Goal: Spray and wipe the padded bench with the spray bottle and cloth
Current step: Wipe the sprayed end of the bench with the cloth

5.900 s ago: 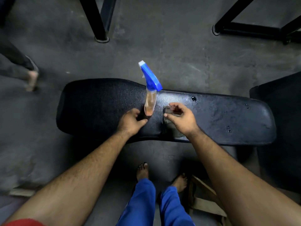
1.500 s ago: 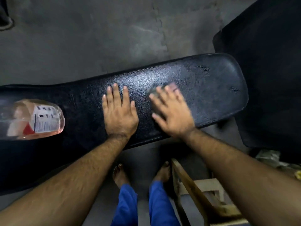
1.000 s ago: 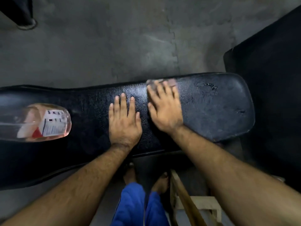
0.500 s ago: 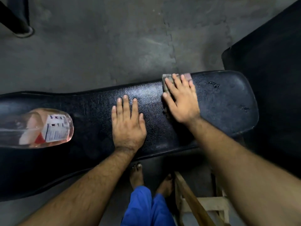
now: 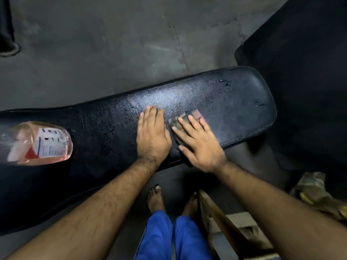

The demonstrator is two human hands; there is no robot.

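The black padded bench (image 5: 234, 102) runs across the view, its surface wet and shiny near the right end. My left hand (image 5: 153, 136) lies flat on the padding with straight fingers. Just to its right, my right hand (image 5: 199, 143) presses flat on a small grey-brown cloth (image 5: 183, 118), whose far edge shows beyond the fingertips. The spray bottle (image 5: 37, 143), clear with pinkish liquid and a white label, stands on the bench at the far left; its head is out of view.
A second dark padded surface (image 5: 304, 72) stands to the right of the bench. A wooden frame (image 5: 221, 218) and a crumpled bag (image 5: 315, 192) sit on the grey floor at lower right, beside my bare feet (image 5: 155, 197). A black post base (image 5: 9, 49) stands upper left.
My right hand has drawn the cloth back from the bench's far edge toward the near side. My left hand stays flat beside it. The bottle has not moved.
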